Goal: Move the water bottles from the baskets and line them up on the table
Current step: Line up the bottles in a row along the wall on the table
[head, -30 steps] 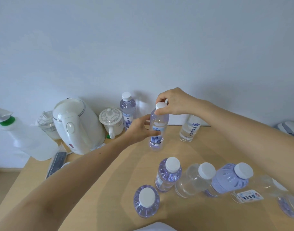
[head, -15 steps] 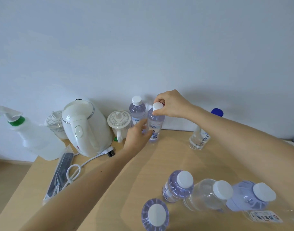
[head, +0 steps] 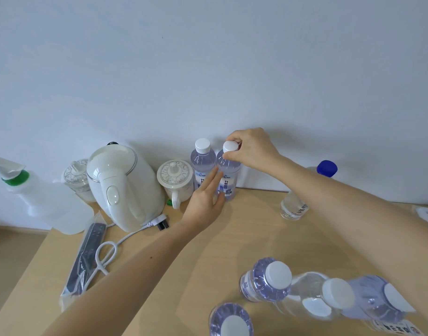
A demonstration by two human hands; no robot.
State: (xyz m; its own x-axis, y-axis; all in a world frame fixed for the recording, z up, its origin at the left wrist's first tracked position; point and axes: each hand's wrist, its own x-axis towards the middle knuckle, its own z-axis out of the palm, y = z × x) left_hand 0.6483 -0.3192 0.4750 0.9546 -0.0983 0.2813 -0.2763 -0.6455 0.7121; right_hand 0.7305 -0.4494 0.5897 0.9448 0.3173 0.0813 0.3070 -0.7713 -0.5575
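My right hand [head: 250, 147] pinches the white cap of a clear water bottle [head: 228, 177] that stands upright at the back of the wooden table [head: 251, 234], against the wall. Touching it on the left stands another white-capped bottle [head: 202, 163]. My left hand [head: 204, 202] rests flat with fingers extended against the lower front of the held bottle. Several more white-capped bottles [head: 268, 280] stand near the front right. A blue-capped bottle [head: 297, 202] stands at the back right, partly behind my right forearm. No basket is in view.
Left of the bottles stand a white lidded mug [head: 176, 180], a white electric kettle [head: 123, 185] with its cord [head: 108, 253], a lidded jar [head: 77, 175], a green-collared spray bottle [head: 38, 202] and a bagged power strip [head: 86, 253]. The table's left edge is close.
The bottle in my hands has moved back and left across the table until it stands beside the bottle by the wall. My left hand has flattened against it.
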